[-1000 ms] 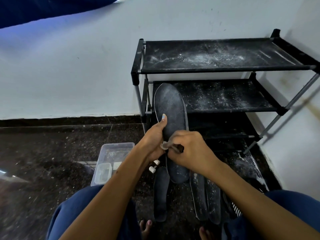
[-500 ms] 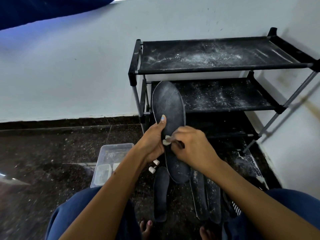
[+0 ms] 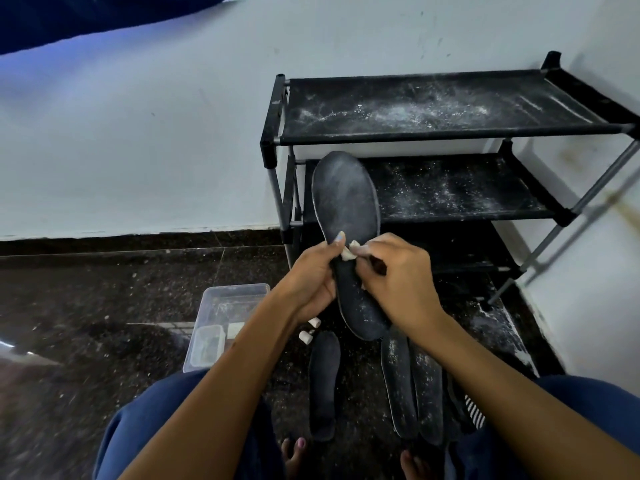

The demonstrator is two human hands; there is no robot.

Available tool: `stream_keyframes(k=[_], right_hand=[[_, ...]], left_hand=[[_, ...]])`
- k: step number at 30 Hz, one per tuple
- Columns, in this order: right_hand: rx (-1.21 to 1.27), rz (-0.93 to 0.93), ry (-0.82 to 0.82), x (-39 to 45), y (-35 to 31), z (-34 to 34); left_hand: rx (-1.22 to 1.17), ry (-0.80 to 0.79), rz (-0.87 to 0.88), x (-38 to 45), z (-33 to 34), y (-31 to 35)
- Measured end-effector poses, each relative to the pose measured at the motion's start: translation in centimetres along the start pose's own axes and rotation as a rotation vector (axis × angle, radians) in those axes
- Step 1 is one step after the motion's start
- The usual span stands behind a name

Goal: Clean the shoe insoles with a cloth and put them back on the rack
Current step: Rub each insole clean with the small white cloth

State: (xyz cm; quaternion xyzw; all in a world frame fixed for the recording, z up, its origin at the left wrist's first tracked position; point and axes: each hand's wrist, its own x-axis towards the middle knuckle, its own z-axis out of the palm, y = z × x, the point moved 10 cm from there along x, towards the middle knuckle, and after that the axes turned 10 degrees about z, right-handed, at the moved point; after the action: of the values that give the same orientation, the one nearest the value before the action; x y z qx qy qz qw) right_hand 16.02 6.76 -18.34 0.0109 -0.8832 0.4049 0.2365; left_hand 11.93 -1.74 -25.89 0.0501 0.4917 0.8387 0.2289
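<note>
Fingers [image 3: 337,241] of left hand [image 3: 308,282] curled round the edge of the held insole [image 3: 346,209], thumb on its face. Right hand [image 3: 398,278] pinching a small white cloth [image 3: 349,252] against the insole's waist. Both clenched on something, nothing released.

Head view only:
- Held insole upright, toe up, in front of the rack [image 3: 450,133] middle shelf, apart from it. White dust heavy on toe half, heel half speckled. Judged mid-wipe, far from done.
- Risk: cloth wad tiny, likely to smear dust rather than lift it. Thin flexible insole gripped only at mid-length, so hard rubbing near the toe probably bends it or twists it out of the left grip.
- Risk: rack shelves themselves coated in white powder. Putting a clean insole back likely re-soils it.
- Three more insoles [image 3: 323,382] lying on the floor [image 3: 104,306] below the hands, two overlapping at right, all just beside bare toes. Falling dust lands on them; stepping on them possible.
- Room: clear plastic box [image 3: 225,317] left of the left forearm, two small white cylinders [image 3: 306,336] under the left wrist. Wall corner close on the right, rack legs ahead. Open floor only to the left.
</note>
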Motion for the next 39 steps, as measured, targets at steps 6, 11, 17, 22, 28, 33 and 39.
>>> stream_keyframes(k=[6, 11, 17, 22, 28, 33, 39], right_hand=[[-0.041, -0.077, -0.159, -0.9, -1.4, 2.1], [-0.074, 0.046, 0.013, 0.4, 1.0, -0.4], [-0.034, -0.094, -0.184, -2.3, -2.2, 2.4], [-0.034, 0.034, 0.03, -0.2, 0.7, -0.2], [-0.023, -0.109, -0.162, -2.3, -2.4, 2.6], [-0.003, 0.02, 0.061, 0.0, 0.2, -0.5], [-0.003, -0.084, -0.036, -1.3, -1.5, 1.4]], left_hand=[[0.021, 0.097, 0.093, 0.5, -0.9, 0.4], [0.008, 0.111, 0.124, 0.7, -0.8, 0.9], [0.095, 0.197, 0.177, 0.6, -1.9, 1.4], [0.061, 0.19, 0.17, 0.6, -1.6, 1.3], [0.091, 0.163, 0.192, 0.6, -1.7, 1.3], [0.062, 0.168, 0.163, 0.7, -1.4, 0.9], [0.057, 0.165, 0.15, 0.7, -1.8, 0.5]])
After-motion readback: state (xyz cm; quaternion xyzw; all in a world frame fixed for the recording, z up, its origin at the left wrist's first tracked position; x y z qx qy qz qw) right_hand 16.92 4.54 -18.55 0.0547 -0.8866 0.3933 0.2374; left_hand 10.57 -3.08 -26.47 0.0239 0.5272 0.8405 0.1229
